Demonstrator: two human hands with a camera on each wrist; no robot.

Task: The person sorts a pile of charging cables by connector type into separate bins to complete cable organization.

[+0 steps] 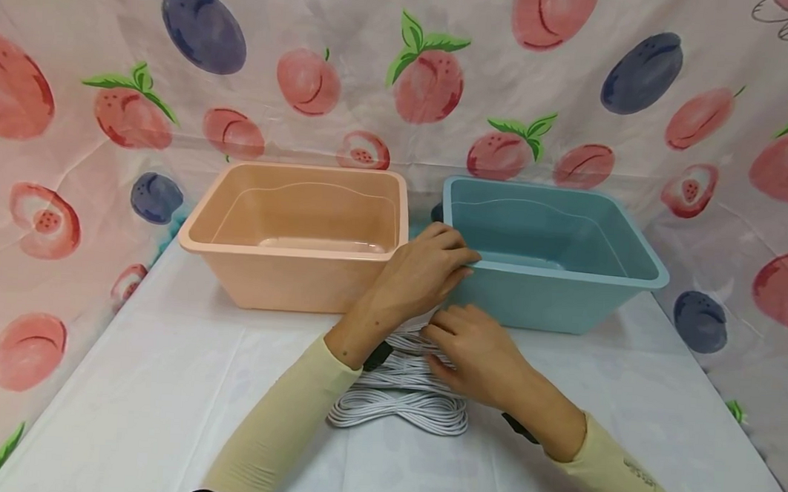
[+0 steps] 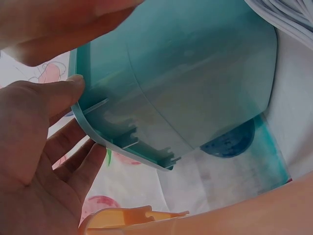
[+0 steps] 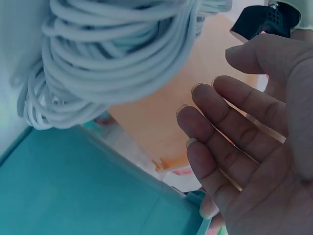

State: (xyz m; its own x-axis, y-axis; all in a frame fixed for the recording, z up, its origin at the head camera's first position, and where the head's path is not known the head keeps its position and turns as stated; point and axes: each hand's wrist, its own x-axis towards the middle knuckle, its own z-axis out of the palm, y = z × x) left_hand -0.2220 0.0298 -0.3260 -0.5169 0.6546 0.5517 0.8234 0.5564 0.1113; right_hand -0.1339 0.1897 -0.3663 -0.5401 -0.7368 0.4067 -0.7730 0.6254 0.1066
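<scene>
My left hand (image 1: 422, 270) grips the rim of a teal plastic bin (image 1: 538, 302) at its near left corner. In the left wrist view the thumb presses one side of that rim and the fingers curl under the other. Just below, my right hand (image 1: 485, 355) hovers beside several coiled bundles of white cable (image 1: 399, 410) lying in a row on the table. Its palm and loosely bent fingers (image 3: 230, 127) hold nothing in the right wrist view, with the cable coils (image 3: 117, 54) a short way from the fingertips. The left forearm and hand partly hide the far bundles.
A peach-coloured plastic bin (image 1: 298, 282) stands left of the teal one, with a narrow gap between them. Both bins are empty inside. A white cloth (image 1: 145, 404) covers the table, and a fruit-printed curtain (image 1: 371, 44) hangs behind and along both sides.
</scene>
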